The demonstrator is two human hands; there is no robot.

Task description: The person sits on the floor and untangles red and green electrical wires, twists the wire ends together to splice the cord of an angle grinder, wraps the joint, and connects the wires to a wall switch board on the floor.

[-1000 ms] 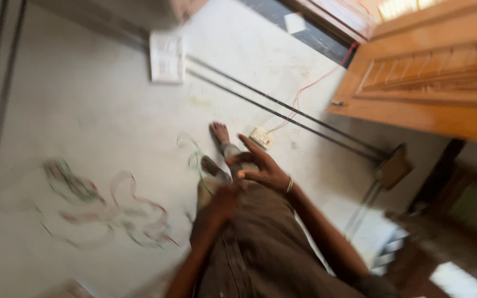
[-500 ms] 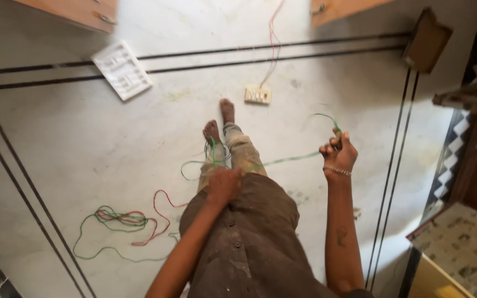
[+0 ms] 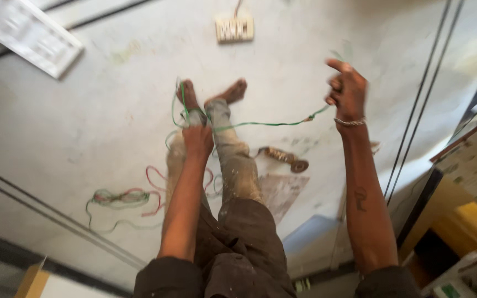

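Left hand at ankles gripping green wire, right hand raised, pulling it taut

White switch plate lies upper left of frame. Beige socket board at top centre. Small rusty tool on floor, centre. Loose red-green wire tangle lower left. Yellow cabinet lower right.

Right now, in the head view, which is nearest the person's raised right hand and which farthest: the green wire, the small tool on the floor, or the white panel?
From the right hand:
1. Green wire, gripped in it, running left.
2. Small tool, on the floor, lower left.
3. White panel, far top left corner.
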